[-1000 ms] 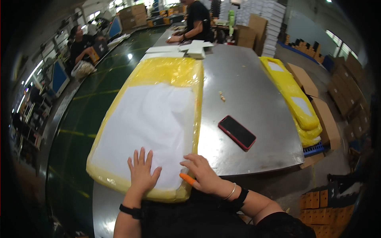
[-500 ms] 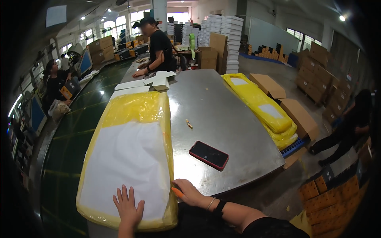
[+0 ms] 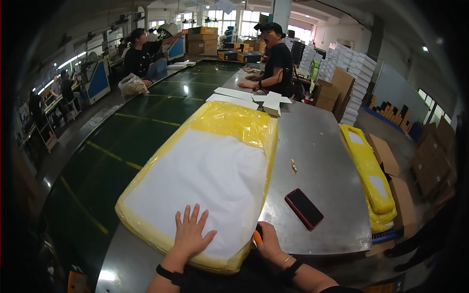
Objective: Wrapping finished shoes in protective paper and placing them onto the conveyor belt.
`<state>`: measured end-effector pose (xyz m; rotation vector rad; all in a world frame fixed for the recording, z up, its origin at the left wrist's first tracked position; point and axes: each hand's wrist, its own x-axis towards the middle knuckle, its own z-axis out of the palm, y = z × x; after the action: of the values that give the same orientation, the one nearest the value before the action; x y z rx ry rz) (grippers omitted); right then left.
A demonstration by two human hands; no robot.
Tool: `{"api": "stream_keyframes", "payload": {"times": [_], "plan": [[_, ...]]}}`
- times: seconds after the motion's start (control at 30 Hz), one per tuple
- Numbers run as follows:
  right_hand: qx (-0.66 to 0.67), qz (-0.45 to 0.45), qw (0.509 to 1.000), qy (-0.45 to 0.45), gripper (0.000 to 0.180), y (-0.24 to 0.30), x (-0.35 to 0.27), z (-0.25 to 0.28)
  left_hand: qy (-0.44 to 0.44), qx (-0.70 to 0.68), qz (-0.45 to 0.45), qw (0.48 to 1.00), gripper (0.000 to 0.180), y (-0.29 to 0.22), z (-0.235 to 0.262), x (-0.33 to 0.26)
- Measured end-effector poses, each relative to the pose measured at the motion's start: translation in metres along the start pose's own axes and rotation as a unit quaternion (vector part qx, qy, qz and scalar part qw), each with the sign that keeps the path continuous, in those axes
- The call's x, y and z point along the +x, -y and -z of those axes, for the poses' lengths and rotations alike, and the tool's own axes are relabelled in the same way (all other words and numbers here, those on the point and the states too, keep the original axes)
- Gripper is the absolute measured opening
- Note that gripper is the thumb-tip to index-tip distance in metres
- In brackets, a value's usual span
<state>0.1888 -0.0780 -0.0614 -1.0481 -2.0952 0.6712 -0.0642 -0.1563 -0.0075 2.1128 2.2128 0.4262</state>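
A large flat package wrapped in clear and yellow plastic film lies lengthwise on the metal table, with a white sheet showing on top. My left hand rests flat on the near part of that sheet, its fingers spread. At the package's near right edge, my right hand is closed around a small orange tool. Most of this tool is hidden by the fingers, so its kind and working end cannot be made out. Both wrists wear dark bands.
A red-edged phone and a small tan scrap lie on the table to the right. White boards are beyond the package. A green conveyor runs along the left. Yellow-wrapped packages stand at right. Two co-workers are ahead.
My view has swung left, so the package and table appear farther right. My left hand stays flat on the sheet. My right hand stays by the package edge, still gripping the orange tool.
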Motion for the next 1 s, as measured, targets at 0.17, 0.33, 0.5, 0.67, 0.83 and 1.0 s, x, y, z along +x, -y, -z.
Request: {"api": "stream_keyframes", "payload": {"times": [0.17, 0.33, 0.5, 0.67, 0.83, 1.0], "plan": [[-0.005, 0.008, 1.0, -0.022, 0.034, -0.002, 0.011, -0.001, -0.017, 0.005, -0.009, 1.0, 0.067, 0.004, -0.001, 0.014], [0.04, -0.012, 0.998, 0.037, 0.033, -0.011, 0.015, 0.013, -0.013, 0.026, -0.019, 0.999, 0.065, -0.004, 0.002, 0.016], [0.006, 0.013, 0.999, 0.029, 0.036, -0.002, -0.003, 0.015, 0.08, -0.005, 0.029, 0.996, 0.078, -0.01, 0.004, -0.003], [0.041, -0.073, 0.99, 0.113, 0.036, 0.011, -0.002, 0.021, 0.105, -0.01, 0.035, 0.994, 0.074, -0.014, 0.023, -0.007], [0.019, -0.063, 0.998, 0.023, 0.036, -0.017, 0.0, 0.0, 0.097, -0.011, 0.01, 0.995, 0.072, -0.008, 0.021, 0.02], [0.035, -0.046, 0.998, 0.022, 0.035, -0.018, 0.028, 0.01, 0.049, 0.04, -0.005, 0.998, 0.072, 0.004, -0.007, 0.026]]}}
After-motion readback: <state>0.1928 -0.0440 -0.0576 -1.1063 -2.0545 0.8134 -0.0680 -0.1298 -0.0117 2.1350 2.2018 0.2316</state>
